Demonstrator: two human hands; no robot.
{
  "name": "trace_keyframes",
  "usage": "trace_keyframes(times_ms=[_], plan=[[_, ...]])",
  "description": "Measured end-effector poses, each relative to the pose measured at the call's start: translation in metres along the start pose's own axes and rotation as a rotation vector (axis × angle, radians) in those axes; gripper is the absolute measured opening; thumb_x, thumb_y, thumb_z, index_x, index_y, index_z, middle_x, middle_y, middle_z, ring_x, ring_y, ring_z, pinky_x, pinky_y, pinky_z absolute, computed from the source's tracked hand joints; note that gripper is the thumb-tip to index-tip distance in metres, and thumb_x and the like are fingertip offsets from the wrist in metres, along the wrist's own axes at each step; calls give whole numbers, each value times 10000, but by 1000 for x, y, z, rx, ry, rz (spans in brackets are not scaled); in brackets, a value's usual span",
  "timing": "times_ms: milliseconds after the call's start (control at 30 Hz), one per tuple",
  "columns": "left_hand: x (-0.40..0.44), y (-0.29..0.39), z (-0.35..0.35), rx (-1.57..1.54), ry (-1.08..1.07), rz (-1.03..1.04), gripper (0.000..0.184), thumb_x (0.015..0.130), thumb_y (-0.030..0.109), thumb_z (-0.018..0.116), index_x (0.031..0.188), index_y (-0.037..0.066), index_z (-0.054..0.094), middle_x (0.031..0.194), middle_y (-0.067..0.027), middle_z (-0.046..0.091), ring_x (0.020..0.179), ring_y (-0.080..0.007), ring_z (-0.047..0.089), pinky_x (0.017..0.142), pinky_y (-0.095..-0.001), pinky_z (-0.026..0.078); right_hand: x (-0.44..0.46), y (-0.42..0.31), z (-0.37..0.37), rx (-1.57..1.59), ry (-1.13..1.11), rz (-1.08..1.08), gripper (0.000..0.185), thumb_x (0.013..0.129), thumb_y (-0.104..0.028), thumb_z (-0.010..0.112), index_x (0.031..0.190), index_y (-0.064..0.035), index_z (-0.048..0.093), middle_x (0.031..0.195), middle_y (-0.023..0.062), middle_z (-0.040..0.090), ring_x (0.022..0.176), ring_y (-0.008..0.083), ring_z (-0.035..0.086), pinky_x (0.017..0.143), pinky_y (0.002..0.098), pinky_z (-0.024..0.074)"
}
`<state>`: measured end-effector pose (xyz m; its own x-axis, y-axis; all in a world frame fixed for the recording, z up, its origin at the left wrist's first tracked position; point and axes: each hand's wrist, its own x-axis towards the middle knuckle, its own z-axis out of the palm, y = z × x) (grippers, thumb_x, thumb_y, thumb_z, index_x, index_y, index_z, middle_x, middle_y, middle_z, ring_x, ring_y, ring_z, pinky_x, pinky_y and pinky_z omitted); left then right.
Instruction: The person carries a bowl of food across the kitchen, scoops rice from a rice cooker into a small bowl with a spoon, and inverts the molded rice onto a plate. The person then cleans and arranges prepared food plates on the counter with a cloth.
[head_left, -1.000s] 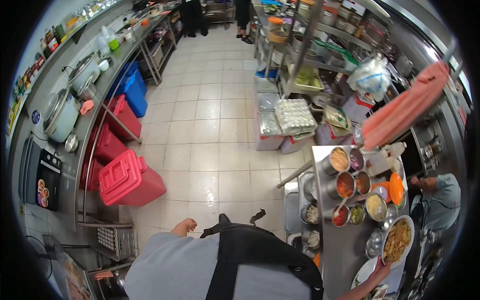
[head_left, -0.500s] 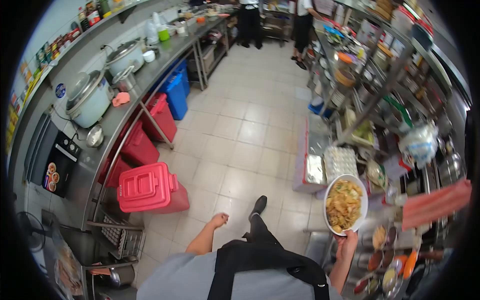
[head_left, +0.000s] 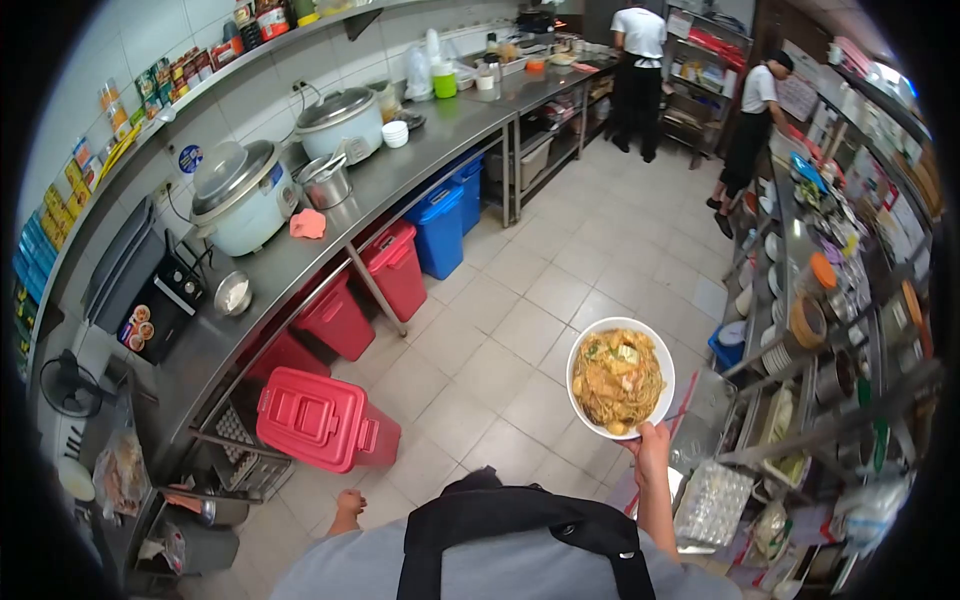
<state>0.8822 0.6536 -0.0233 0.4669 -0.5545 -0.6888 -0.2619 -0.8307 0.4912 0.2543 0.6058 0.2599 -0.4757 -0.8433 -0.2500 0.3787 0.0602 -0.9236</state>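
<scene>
A white bowl (head_left: 573,368) of noodles (head_left: 622,375) with egg and vegetable pieces on top is gripped at its near rim by my right hand (head_left: 653,455). The thumb lies on the rim; the other fingers are mostly hidden beneath. The bowl is held level above the tiled floor. My left hand (head_left: 349,504) hangs low at my side with its fingers curled, holding nothing that I can see. Nearest to it is a red lidded bin (head_left: 315,410), which it does not touch.
A steel counter (head_left: 400,170) along the left carries rice cookers (head_left: 240,205) and a small metal bowl (head_left: 233,294). Red and blue bins (head_left: 437,232) stand underneath. Crowded shelving and an egg tray (head_left: 713,505) line the right. Two people (head_left: 638,70) are at the far end.
My view has turned right and lifted, and I have moved along the aisle. The bowl, still in my right hand, now sits nearer the middle of the view, away from the right-hand shelves.
</scene>
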Motion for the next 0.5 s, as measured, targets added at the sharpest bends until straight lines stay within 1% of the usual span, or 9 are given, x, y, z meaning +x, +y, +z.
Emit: trace_keyframes(times_ms=[100, 167, 267, 333, 433, 500], plan=[[-7, 26, 57, 0, -112, -38, 208, 842, 196, 537, 921, 35, 642, 813, -118, 663, 677, -268, 642, 573, -428, 495, 70, -15, 28, -23, -63, 37, 421, 822, -57, 381, 1209, 105, 423, 1104, 196, 593, 904, 284, 655, 687, 377, 589], [-5, 46, 94, 28, -190, -66, 211, 839, 194, 535, 919, 32, 644, 825, -128, 661, 693, -277, 639, 588, -427, 494, 119, -9, 33, -25, -85, 56, 423, 822, -59, 384, 1209, 106, 423, 1102, 196, 594, 903, 282, 655, 681, 373, 589], [16, 86, 136, 112, -266, -106, 217, 835, 193, 531, 915, 29, 648, 844, -142, 659, 718, -291, 635, 611, -427, 493, 179, -14, 49, -28, -73, 101, 424, 814, -60, 391, 1202, 104, 434, 1085, 190, 603, 869, 268, 663, 661, 358, 589], [40, 128, 149, 184, -284, -109, 220, 832, 191, 528, 913, 27, 650, 856, -151, 657, 734, -300, 632, 626, -427, 492, 212, -21, 60, -91, -49, 136, 399, 837, -63, 389, 1201, 91, 443, 1066, 181, 612, 835, 257, 668, 645, 344, 587], [86, 209, 151, 334, -279, -24, 226, 828, 190, 525, 910, 23, 653, 875, -165, 655, 758, -314, 628, 648, -426, 491, 264, -26, 73, -136, 49, 122, 375, 872, -77, 380, 1208, 76, 445, 1051, 172, 620, 816, 245, 670, 641, 329, 584], [134, 276, 152, 523, -239, 144, 230, 825, 188, 522, 908, 21, 655, 887, -175, 653, 774, -323, 625, 663, -426, 491, 308, -25, 74, -144, 81, 128, 369, 884, -83, 376, 1214, 69, 442, 1057, 171, 617, 819, 244, 669, 643, 326, 584]])
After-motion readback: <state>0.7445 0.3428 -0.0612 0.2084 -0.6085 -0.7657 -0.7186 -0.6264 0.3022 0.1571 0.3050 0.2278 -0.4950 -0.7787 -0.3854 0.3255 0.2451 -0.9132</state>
